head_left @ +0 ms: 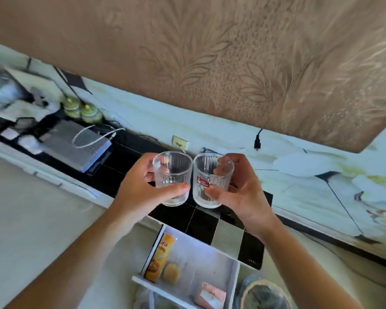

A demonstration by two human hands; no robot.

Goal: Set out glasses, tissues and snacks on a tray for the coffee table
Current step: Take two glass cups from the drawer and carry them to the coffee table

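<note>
Left hand grasps a clear ribbed glass, thumb across the front near the base, fingers wrapped round the back. Right hand grasps a second ribbed glass, thumb on the front low down, fingers curled over the far rim side; this one carries a small red label. Both glasses upright, held in the air side by side, rims nearly touching, above the black-and-grey checkered top of a low cabinet.

Below the hands, an open white drawer sticks out from the cabinet front. In its left compartment, a yellow-orange snack can lies along the left wall, with a round pale pastry just beside it at the near end. In the right part, at the near edge, a pink tissue pack. A round woven basket, blurred, sits just right of the drawer at the frame's bottom edge.

Further out along the cabinet top's left end: a grey perforated box with a white cable looped over it, two green jars behind it near the wall. Floral wall panel behind, brown embossed surface above.
</note>
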